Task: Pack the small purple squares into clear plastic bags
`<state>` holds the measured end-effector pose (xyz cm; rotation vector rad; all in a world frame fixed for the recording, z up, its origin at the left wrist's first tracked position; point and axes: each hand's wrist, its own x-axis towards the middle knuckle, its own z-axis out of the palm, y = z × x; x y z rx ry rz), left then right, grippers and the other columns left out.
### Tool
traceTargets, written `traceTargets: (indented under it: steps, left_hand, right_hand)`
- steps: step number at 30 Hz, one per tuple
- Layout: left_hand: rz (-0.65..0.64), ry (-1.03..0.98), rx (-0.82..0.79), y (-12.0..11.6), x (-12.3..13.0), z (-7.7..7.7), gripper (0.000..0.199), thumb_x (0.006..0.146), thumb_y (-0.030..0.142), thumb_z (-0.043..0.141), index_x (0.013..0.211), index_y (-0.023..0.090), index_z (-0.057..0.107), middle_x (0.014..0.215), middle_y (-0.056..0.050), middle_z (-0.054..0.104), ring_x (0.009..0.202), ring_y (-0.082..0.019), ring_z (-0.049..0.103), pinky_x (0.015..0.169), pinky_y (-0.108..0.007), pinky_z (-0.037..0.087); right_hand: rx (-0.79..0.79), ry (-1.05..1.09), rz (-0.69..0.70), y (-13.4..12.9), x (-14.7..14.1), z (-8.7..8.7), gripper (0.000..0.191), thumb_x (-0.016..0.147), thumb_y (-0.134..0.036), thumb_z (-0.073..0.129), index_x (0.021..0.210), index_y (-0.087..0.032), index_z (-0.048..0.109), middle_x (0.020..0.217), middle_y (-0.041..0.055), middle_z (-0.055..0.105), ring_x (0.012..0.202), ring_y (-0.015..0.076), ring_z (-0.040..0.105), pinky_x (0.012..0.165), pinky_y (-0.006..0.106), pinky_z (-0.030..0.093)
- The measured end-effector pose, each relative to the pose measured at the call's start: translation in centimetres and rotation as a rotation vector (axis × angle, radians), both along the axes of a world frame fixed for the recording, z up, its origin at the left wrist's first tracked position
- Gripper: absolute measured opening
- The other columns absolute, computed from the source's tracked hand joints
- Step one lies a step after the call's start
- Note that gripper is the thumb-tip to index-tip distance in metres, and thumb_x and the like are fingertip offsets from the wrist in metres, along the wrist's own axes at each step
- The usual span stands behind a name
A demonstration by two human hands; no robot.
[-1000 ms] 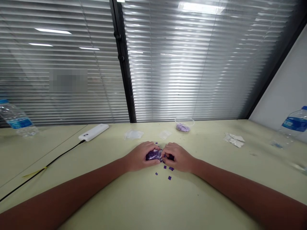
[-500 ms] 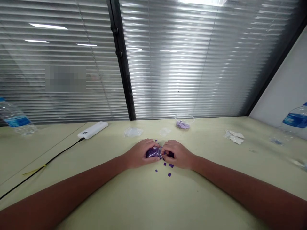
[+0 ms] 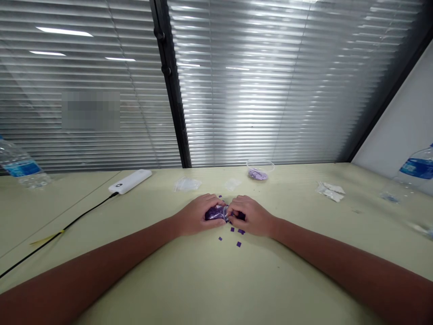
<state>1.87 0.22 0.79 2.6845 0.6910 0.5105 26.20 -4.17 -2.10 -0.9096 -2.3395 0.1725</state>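
Observation:
A small clear plastic bag (image 3: 215,212) filled with purple pieces lies on the table in the grip of my left hand (image 3: 193,217), its mouth facing right. My right hand (image 3: 253,216) is curled with its fingertips pinched together at the mouth of the bag. Dark purple shows under its bent fingers, but what the fingertips hold is hidden. Several loose purple squares (image 3: 238,244) are scattered on the table just in front of the hands, and a small one (image 3: 220,196) lies behind them.
Farther back are a round clear container (image 3: 258,174) with light purple bits, clear plastic sheets or bags (image 3: 187,184), and a white power bank (image 3: 130,181) with a black cable. Crumpled white tissue (image 3: 330,191) lies right. Water bottles stand left (image 3: 25,167) and right (image 3: 414,169).
The view has shifted slightly, so the table things appear a little higher. Both hands keep nearly the same pose at the bag, and the loose squares lie as before.

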Motion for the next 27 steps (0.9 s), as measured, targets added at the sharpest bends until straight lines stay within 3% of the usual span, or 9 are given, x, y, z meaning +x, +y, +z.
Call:
traceTargets:
  steps: [27]
  left_hand:
    - [-0.008, -0.028, 0.002, 0.25, -0.18, -0.52, 0.042, 0.094, 0.058, 0.064, 0.119, 0.024, 0.063, 0.108, -0.006, 0.066, 0.099, -0.025, 0.059, 0.084, -0.034, 0.044]
  right_hand:
    - [0.021, 0.007, 0.006, 0.1, -0.14, -0.09, 0.01, 0.087, -0.012, 0.065, 0.087, -0.021, 0.061, 0.074, -0.0018, 0.058, 0.075, 0.0162, 0.053, 0.077, 0.03, 0.041]
